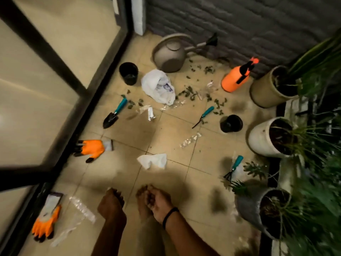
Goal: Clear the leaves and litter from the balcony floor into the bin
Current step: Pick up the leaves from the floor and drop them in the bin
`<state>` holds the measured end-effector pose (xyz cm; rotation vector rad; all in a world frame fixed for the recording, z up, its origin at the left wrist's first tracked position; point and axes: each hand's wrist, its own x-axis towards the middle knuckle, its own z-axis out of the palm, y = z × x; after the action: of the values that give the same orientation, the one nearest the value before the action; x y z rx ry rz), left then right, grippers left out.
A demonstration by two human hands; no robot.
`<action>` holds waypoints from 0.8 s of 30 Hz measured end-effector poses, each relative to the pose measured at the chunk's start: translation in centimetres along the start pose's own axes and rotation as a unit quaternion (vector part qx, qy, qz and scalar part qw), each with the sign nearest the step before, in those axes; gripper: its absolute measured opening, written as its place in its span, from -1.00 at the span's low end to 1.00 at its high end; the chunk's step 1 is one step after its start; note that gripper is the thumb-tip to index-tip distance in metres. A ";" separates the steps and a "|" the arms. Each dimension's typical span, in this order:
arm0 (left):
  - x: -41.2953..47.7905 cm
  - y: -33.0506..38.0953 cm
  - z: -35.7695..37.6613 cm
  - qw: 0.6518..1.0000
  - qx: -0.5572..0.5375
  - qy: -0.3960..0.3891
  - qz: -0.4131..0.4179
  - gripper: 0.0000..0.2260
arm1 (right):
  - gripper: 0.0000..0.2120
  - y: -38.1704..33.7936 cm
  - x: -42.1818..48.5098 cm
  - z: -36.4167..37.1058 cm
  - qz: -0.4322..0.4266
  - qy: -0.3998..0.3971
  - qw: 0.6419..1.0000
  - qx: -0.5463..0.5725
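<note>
On the floor [129,137]: leaves [191,93] lie scattered at the far side, between the white bag [158,86] and the orange sprayer [237,76]; no bin shows.
Left hand [111,202]: fingers hang loosely curled, empty.
Right hand [156,200]: fingers curled; what they hold, I cannot tell.
Risk: gathering leaves may drag tools [115,113] along or tip the black pots [231,123]; clear wrappers [190,140] are easily missed.
Count: two gloves [90,148], three tools, two black pots, one watering can [171,54].
</note>
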<state>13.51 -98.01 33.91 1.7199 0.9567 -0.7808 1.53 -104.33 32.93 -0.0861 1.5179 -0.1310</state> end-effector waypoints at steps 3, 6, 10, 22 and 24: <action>0.8 -0.7 6.3 0.998 0.061 -0.013 0.010 -0.80 | -0.95 -5.0 4.1 -1.7 -0.003 0.027 0.999 0.024; 2.5 -1.8 12.0 0.995 0.095 -0.030 0.031 -0.78 | -0.86 -9.6 9.2 -3.2 -0.021 0.077 0.997 0.011; 5.1 -5.3 19.9 0.983 0.156 -0.041 0.091 -0.77 | -0.82 -14.7 17.2 -6.6 -0.052 0.111 0.992 -0.008; 13.9 -19.4 38.2 0.892 0.302 -0.152 0.301 -0.66 | -0.71 -20.8 35.8 -19.8 -0.334 0.288 0.857 -0.267; 16.1 -20.9 40.4 0.882 0.303 -0.149 0.330 -0.66 | -0.68 -20.5 38.2 -20.4 -0.404 0.280 0.823 -0.284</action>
<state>0.28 -128.05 -1.47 2.1802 -0.1446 -0.8844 -17.64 -129.45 -3.07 -1.2803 1.9754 -0.4027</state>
